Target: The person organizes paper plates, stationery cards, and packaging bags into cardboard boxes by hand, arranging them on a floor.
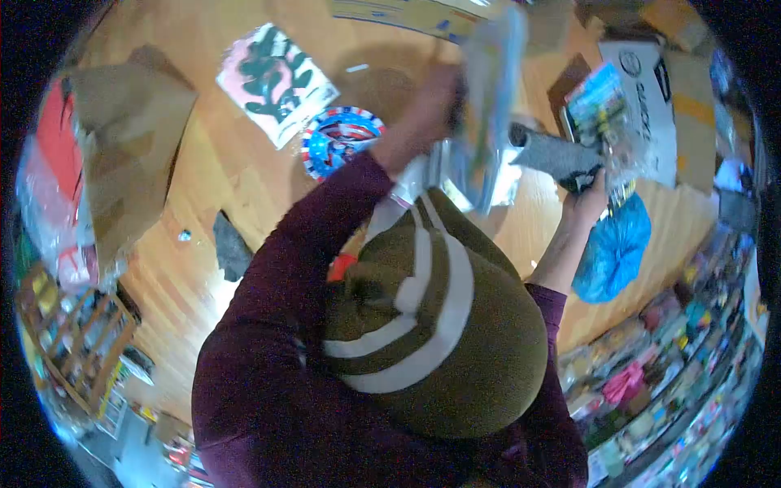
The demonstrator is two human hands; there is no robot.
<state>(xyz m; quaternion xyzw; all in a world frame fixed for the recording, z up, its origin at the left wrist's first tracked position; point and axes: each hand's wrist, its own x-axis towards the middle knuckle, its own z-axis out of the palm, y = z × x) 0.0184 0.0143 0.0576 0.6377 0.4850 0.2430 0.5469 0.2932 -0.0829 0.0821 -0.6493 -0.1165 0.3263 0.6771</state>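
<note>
My left hand (457, 91) is raised and grips the edge of a flat, glossy item (492, 106), possibly a clear plastic package, smeared by motion. That item stands nearly edge-on and hides part of the fingers. On the right, my right hand (592, 199) closes around the lower end of a grey rolled cloth (557, 156). A clear plastic bag of goods (625, 154) lies just beyond that hand. Beneath the left forearm lies a round plate-like item (342, 140) with a blue, red and white rim. A pink and white sheet with dark leaf shapes (277, 85) lies beside it.
Brown cardboard boxes stand at left (134, 154) and far right (693, 122). A white box (651, 110) leans near a colourful packet (598, 98). A blue plastic bag (614, 252) sits on the wooden floor. Packed shelves (651, 374) line the lower right; a dark cloth (231, 246) lies left.
</note>
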